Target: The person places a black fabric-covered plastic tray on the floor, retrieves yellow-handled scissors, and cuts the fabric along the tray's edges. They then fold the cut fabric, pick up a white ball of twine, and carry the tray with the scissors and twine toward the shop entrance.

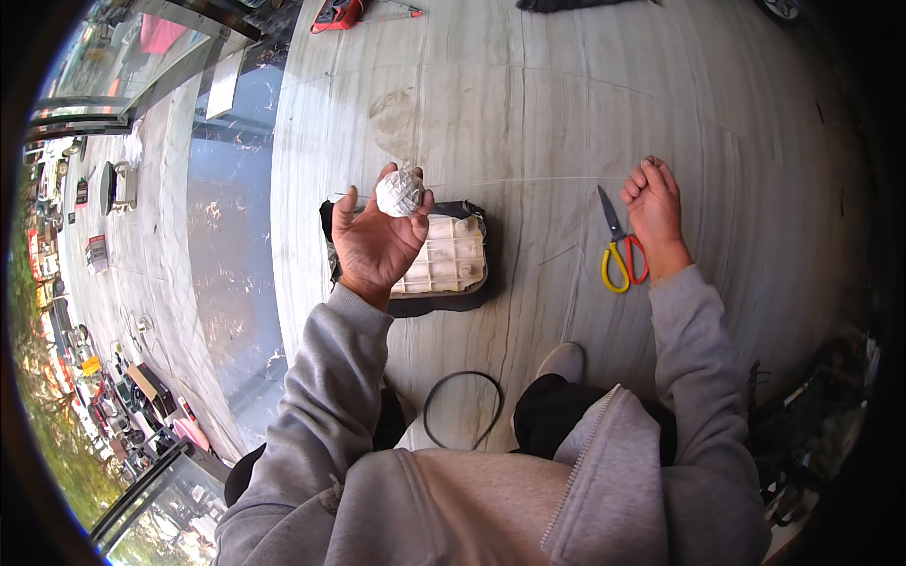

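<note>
A ball of white thread sits in the fingers of my left hand, which is turned palm up. A thin needle-like piece sticks out by that hand's thumb. From the ball, a strand of thread runs taut to the right, up to my right hand, whose fingers are closed in a pinch on its end. Under my left hand lies what looks like a motorbike seat, underside up, with a ribbed pale base and black cover. Scissors with one yellow and one red handle lie beside my right hand.
A black cord loop rests on the marbled floor near my feet. At the far edge are a red tool or case and a black piece of material. Glass doors stand at the left; dark machinery is at the right.
</note>
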